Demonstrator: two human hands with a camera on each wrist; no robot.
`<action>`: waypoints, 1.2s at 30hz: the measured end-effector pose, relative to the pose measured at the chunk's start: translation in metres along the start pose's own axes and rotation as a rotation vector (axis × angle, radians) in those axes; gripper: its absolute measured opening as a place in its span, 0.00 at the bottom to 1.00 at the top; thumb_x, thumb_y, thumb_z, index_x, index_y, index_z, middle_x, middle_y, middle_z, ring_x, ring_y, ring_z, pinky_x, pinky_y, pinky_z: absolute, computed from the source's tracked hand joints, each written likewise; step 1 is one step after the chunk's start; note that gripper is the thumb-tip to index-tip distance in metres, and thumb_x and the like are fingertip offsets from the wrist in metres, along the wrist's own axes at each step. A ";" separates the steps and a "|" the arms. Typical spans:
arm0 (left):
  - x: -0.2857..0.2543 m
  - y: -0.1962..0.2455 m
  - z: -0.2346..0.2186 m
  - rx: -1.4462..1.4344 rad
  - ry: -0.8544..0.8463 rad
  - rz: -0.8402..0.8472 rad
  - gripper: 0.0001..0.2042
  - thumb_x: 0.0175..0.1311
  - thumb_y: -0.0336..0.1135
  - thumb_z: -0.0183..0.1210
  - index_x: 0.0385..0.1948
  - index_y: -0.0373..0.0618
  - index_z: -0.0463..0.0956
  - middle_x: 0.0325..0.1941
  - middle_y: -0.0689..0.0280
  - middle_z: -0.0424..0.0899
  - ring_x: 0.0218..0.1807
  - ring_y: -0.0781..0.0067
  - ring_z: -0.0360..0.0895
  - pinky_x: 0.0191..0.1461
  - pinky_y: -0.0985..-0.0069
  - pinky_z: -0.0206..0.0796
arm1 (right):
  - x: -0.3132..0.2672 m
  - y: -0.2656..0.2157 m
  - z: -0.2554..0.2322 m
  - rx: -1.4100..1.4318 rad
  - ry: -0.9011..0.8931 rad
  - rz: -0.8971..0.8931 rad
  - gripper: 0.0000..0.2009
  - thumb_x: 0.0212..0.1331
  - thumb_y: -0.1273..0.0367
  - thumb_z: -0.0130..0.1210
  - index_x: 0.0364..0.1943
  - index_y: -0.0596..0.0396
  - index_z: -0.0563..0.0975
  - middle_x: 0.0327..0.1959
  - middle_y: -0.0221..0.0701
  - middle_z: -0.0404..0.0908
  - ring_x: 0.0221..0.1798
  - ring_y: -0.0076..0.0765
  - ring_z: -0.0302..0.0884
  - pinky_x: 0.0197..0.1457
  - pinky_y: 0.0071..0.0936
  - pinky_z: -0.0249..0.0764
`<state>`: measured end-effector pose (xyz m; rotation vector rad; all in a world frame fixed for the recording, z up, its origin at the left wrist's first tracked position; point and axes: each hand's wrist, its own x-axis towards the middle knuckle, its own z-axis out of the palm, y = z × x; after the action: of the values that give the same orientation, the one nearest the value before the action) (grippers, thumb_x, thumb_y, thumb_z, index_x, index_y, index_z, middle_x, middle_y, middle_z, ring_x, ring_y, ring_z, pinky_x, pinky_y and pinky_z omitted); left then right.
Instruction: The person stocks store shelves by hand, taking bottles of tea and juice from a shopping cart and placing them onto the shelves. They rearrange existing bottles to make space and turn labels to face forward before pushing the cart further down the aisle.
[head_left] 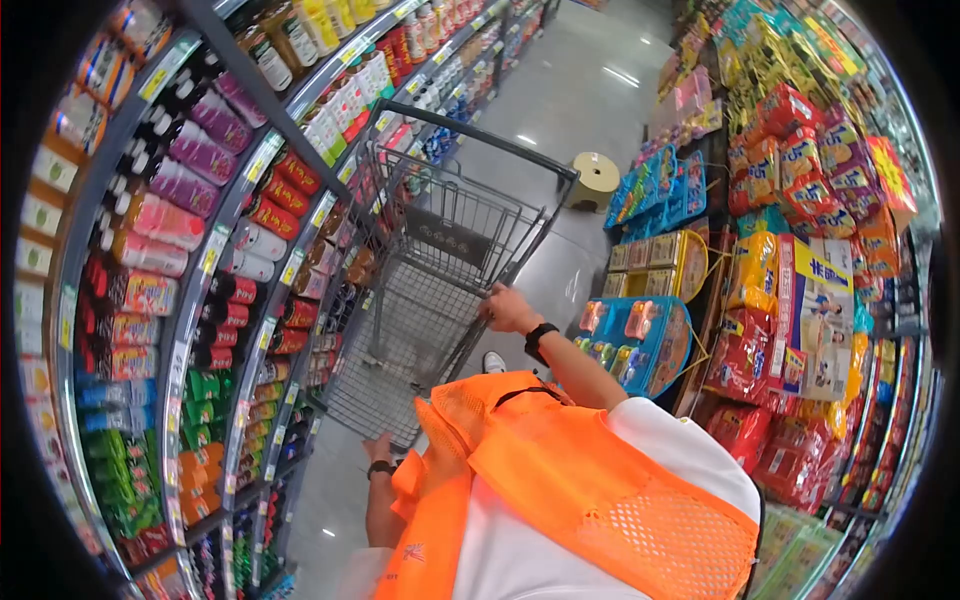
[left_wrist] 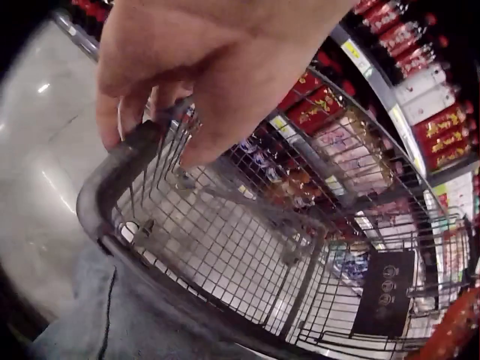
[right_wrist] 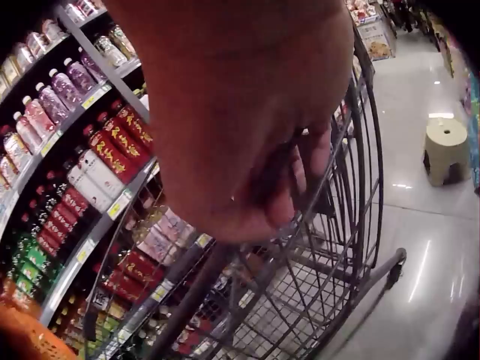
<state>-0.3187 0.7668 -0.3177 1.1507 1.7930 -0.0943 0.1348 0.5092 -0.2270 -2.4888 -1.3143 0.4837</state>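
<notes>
A grey wire shopping cart point(head_left: 410, 320) stands in front of the person, its mesh bare inside. The right hand point(head_left: 512, 310) grips the cart's side rim; in the right wrist view, the fingers of this hand point(right_wrist: 259, 157) curl round the dark frame. Low at the cart's near corner is the left hand point(head_left: 378, 448), partly cut off from view by the orange vest point(head_left: 560, 440). The left wrist view shows that hand point(left_wrist: 202, 67) with its fingers curled round the black corner of the cart point(left_wrist: 101, 191). A dark panel point(left_wrist: 384, 292) hangs on the mesh.
Shelves of bottled drinks point(head_left: 200, 150) run close along the cart's left side. To the right stand stacked red snack packs point(head_left: 740, 350) and blue display trays point(head_left: 640, 345). A cream round stool point(head_left: 597, 180) is on the grey floor point(head_left: 560, 270) beyond the cart's right side.
</notes>
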 end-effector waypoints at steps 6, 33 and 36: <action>0.023 0.007 0.035 0.012 -0.381 0.116 0.22 0.60 0.23 0.62 0.56 0.35 0.66 0.59 0.53 0.76 0.47 0.61 0.83 0.37 0.63 0.82 | 0.036 0.070 -0.017 -0.119 -0.068 0.122 0.08 0.40 0.62 0.63 0.28 0.35 0.87 0.34 0.26 0.86 0.54 0.42 0.76 0.51 0.44 0.76; -0.002 0.348 0.348 0.077 -0.507 0.257 0.15 0.61 0.28 0.65 0.47 0.35 0.73 0.34 0.56 0.85 0.30 0.60 0.86 0.31 0.66 0.79 | 0.177 0.344 -0.188 -0.379 0.237 0.378 0.18 0.49 0.66 0.62 0.47 0.48 0.83 0.57 0.40 0.75 0.73 0.51 0.60 0.66 0.51 0.66; -0.017 0.394 0.399 -0.016 -0.561 0.215 0.23 0.61 0.27 0.66 0.55 0.34 0.67 0.39 0.54 0.85 0.32 0.57 0.87 0.30 0.65 0.79 | 0.176 0.345 -0.178 -0.341 0.086 0.396 0.17 0.52 0.61 0.61 0.46 0.46 0.85 0.62 0.40 0.74 0.78 0.52 0.52 0.66 0.55 0.64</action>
<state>0.2408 0.7673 -0.3589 1.1587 1.1702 -0.2489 0.5571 0.4513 -0.2318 -3.0347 -0.9340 0.2423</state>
